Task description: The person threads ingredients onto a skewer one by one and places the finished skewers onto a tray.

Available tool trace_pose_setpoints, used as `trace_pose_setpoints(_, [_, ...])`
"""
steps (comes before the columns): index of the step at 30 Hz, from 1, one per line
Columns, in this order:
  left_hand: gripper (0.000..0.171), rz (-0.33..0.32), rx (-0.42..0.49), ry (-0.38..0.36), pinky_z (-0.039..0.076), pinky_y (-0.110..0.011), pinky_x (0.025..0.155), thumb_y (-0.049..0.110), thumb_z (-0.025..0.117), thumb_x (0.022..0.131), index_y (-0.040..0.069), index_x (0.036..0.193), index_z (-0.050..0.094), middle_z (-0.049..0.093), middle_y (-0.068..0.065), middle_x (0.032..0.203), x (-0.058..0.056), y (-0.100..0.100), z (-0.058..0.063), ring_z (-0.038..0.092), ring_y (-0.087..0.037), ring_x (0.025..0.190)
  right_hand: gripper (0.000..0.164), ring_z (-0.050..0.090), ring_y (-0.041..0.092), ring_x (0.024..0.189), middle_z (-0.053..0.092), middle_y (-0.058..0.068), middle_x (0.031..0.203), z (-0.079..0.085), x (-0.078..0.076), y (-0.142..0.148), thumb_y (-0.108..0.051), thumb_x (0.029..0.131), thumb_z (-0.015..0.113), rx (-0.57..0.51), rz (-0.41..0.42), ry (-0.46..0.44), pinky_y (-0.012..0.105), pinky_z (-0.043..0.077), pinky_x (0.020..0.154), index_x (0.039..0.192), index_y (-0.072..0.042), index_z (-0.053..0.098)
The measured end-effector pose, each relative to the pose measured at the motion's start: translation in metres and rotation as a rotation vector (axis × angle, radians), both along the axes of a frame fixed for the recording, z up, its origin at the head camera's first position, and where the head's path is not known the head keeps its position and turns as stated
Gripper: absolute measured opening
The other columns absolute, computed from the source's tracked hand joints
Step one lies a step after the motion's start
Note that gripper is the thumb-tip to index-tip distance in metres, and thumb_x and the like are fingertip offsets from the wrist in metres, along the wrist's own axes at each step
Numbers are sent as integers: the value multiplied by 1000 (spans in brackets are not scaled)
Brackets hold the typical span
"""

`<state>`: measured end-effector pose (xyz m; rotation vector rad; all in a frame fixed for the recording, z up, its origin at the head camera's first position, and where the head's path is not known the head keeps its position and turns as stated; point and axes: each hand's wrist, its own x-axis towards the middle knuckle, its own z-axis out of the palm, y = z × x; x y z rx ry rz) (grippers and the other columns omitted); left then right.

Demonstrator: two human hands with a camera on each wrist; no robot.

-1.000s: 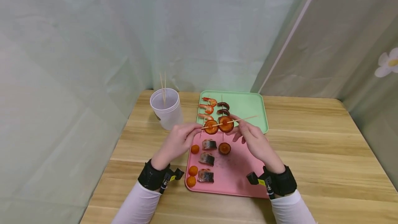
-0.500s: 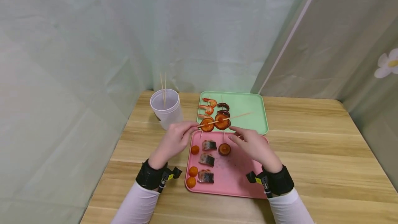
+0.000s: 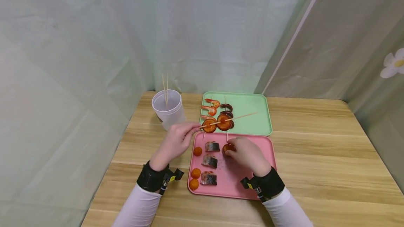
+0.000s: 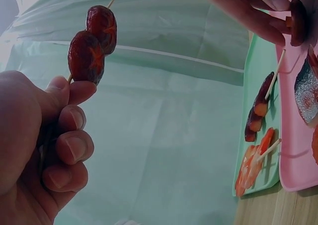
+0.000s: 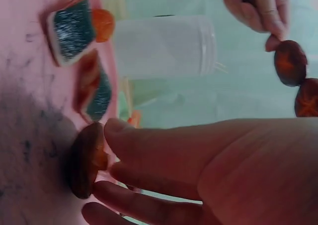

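Note:
My left hand (image 3: 176,140) pinches the blunt end of a bamboo skewer (image 3: 245,116) between thumb and forefinger. Two brown mushroom caps, one near the fingers (image 3: 208,126) and one further along (image 3: 223,123), are threaded on it, and its bare end points right. Their rounded tops with star cuts face the left wrist camera. Low over the pink tray (image 3: 249,185), my right hand (image 3: 247,154) has thumb and fingertips around the rim of a loose mushroom (image 5: 85,160), whose stem side faces the palm. Part of this mushroom is hidden by the fingers in the head view.
Fish pieces (image 3: 209,161) and orange balls (image 3: 195,173) lie on the pink tray's left side. Behind it, a green tray (image 3: 249,109) bears a shrimp skewer (image 3: 209,110) and a dark, curled-piece skewer (image 3: 226,107). A white tub (image 3: 172,115) with two skewers stands left.
My right hand has left the skewer and come down to the loose mushroom on the pink tray. The left hand has shifted slightly left, still holding the skewer.

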<state>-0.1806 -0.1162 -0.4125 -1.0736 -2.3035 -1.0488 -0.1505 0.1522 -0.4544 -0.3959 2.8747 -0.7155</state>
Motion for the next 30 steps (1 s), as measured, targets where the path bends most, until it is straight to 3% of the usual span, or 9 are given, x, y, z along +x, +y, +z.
trace_pose_setpoints(9, [13, -1, -6, 9, 63, -40, 82, -7, 73, 97, -4, 108, 78, 79, -15, 102, 0, 0, 1, 78, -28, 94, 20, 54, 16, 79, 63, 0, 89, -7, 0, -2, -26, 93, 87, 36, -50, -7, 36, 50, 71, 104, -12, 78])
trace_pose_setpoints(17, [12, 4, -15, 22, 63, -40, 81, -7, 73, 97, -4, 107, 79, 79, -14, 101, -1, 0, 0, 78, -27, 92, 24, 53, 18, 72, 59, 0, 81, -11, 0, 2, -27, 94, 86, 21, -67, -94, 35, 45, 65, 96, -12, 68])
trace_pose_setpoints(30, [12, 13, -35, 16, 63, -40, 82, -6, 73, 98, -3, 108, 79, 79, -13, 102, -1, -1, 0, 78, -26, 93, 19, 56, 15, 69, 63, -3, 82, -11, 1, 5, -28, 97, 83, -20, -21, -177, 34, 46, 63, 103, -16, 69])
